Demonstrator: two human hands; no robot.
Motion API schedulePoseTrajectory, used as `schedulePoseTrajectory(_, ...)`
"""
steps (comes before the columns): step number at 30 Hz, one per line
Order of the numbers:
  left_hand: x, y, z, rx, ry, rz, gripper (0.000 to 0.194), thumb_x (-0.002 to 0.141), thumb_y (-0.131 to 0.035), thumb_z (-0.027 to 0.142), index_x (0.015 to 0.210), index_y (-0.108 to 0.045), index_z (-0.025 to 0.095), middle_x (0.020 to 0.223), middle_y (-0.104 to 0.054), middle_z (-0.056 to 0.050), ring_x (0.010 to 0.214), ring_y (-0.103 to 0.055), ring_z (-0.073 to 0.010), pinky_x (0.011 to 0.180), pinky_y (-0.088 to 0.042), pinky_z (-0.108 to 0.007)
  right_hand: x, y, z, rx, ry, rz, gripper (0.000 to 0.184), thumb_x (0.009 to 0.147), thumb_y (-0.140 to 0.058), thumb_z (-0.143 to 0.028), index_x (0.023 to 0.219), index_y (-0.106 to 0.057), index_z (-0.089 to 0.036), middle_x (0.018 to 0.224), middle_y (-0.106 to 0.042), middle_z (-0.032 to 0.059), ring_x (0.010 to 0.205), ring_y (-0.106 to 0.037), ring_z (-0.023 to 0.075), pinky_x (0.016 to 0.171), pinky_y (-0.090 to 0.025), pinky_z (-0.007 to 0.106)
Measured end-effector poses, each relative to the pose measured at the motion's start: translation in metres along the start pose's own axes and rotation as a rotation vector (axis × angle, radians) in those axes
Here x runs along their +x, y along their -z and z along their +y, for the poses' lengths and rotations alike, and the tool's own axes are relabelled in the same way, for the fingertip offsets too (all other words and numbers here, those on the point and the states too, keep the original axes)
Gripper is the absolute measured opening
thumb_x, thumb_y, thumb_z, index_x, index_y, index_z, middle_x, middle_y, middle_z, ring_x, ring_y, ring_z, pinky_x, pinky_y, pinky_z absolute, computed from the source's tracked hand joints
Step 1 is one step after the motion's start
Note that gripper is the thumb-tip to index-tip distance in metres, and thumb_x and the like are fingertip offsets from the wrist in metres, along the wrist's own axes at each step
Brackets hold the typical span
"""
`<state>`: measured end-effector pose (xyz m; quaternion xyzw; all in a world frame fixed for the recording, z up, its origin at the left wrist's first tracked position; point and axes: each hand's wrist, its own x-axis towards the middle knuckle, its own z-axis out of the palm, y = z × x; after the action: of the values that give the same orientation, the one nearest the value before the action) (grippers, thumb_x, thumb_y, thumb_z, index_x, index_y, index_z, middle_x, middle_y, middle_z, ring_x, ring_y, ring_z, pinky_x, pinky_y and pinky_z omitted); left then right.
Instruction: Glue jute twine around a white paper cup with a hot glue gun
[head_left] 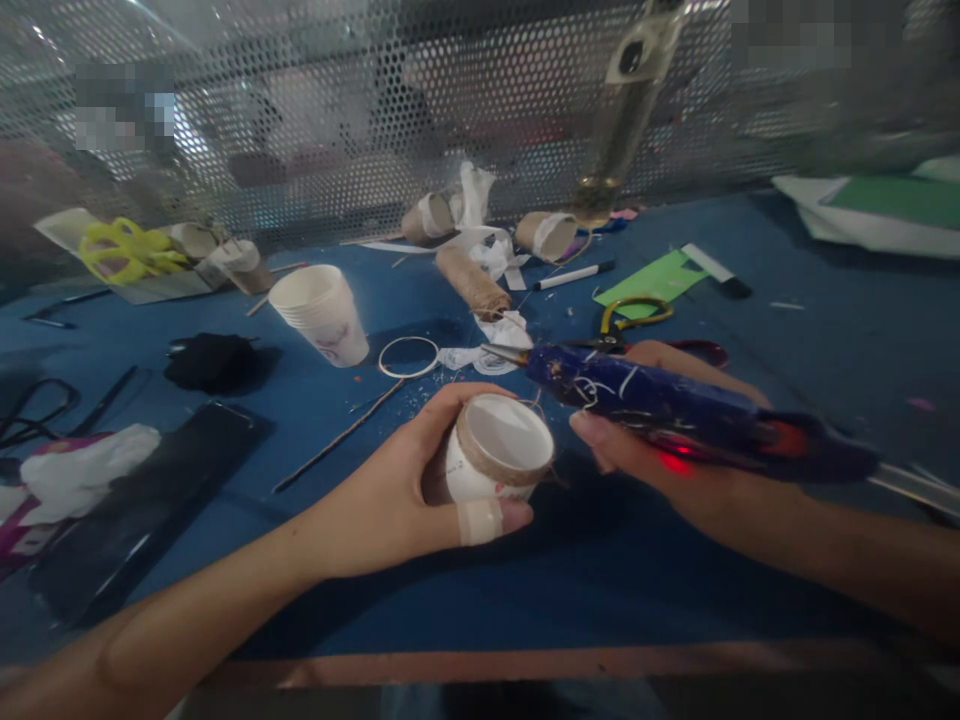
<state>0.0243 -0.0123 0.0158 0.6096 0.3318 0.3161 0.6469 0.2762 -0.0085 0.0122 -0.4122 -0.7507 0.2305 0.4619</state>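
My left hand (405,490), with a bandage round its thumb, grips a white paper cup (450,480) near the front of the table. Brown twine (472,450) circles the cup just below its rim, and a loose strand shows at the right. The cup's mouth tilts up towards me. In my right hand (660,450) is a dark blue hot glue gun (645,390) with a red light glowing underneath. Its metal nozzle points left, above and behind the cup, apart from it. A clear glue stick (911,487) sticks out of the gun's rear.
A stack of paper cups (319,310) stands behind left, near a white ring (409,357) and a twig (337,440). Farther back lie a twine roll (472,282), lace, a marker (574,275) and yellow-handled pliers (637,308). A perforated metal screen (337,120) borders the table's back.
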Motion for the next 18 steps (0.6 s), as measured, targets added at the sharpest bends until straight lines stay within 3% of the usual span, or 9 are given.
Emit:
schedulePoseTrajectory(5,-0.0006,0.0003,-0.0023,0.029,-0.028,0.012,0.066,0.078,-0.088,0.007,0.133,-0.06,0.03,0.113,-0.072,0.001,0.101,-0.071,-0.0165,0.092,-0.059,-0.027,0.0013,0.0044,-0.0027,-0.104,0.067,0.0,0.033,0.098,-0.072,-0.028,0.067,-0.059,-0.027,0.079,-0.061,-0.0032,0.068,-0.06,0.0132,0.066,-0.052,0.03)
schedulePoseTrajectory(11,0.0004,0.0046,-0.0013,0.026,-0.03,0.038,0.063,0.077,-0.089,0.01,0.131,-0.063,0.029,0.113,-0.072,-0.001,0.103,-0.07,-0.0183,0.095,-0.059,-0.03,-0.0006,0.005,-0.0031,-0.073,0.041,0.037,0.031,0.096,-0.071,-0.024,0.067,-0.059,-0.029,0.074,-0.06,-0.0058,0.062,-0.059,0.0109,0.057,-0.05,0.026)
schedulePoseTrajectory(18,0.0001,0.0087,-0.0078,-0.046,-0.128,0.15,0.06,0.079,-0.09,0.023,0.133,-0.066,0.031,0.123,-0.075,-0.004,0.111,-0.072,-0.025,0.091,-0.062,-0.032,-0.0041,0.0076,-0.0057,-0.04,0.031,0.013,0.02,0.095,-0.069,-0.023,0.083,-0.055,-0.033,0.073,-0.062,-0.0071,0.058,-0.058,0.0143,0.056,-0.051,0.032)
